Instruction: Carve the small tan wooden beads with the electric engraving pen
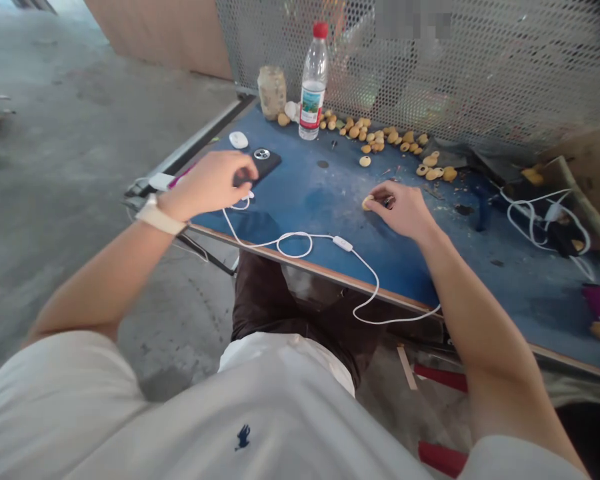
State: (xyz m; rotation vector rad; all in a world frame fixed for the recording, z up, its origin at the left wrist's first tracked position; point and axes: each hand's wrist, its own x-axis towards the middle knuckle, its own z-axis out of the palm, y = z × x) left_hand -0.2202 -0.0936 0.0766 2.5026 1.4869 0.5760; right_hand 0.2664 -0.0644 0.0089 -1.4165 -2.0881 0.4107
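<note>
My left hand [220,181] is closed with curled fingers, over the table's left part beside a black phone [269,162]. A white cable [294,245] ends in small white tips right by my left thumb; whether the fingers hold anything is hidden. Between the thumb and fingers of my right hand [397,208] is a small round tan piece [367,202], just over the blue tabletop [310,200]. The cable makes a loop, passes through a white inline control [343,243] and hangs past the front edge toward my right forearm.
A water bottle with a red cap [312,87] stands at the back near a cloudy jar [272,92]. Several round tan pieces [375,139] lie along the mesh panel [420,67]. A white case [239,140] lies left; another coiled cable [530,217] and a cardboard box [590,173] are right.
</note>
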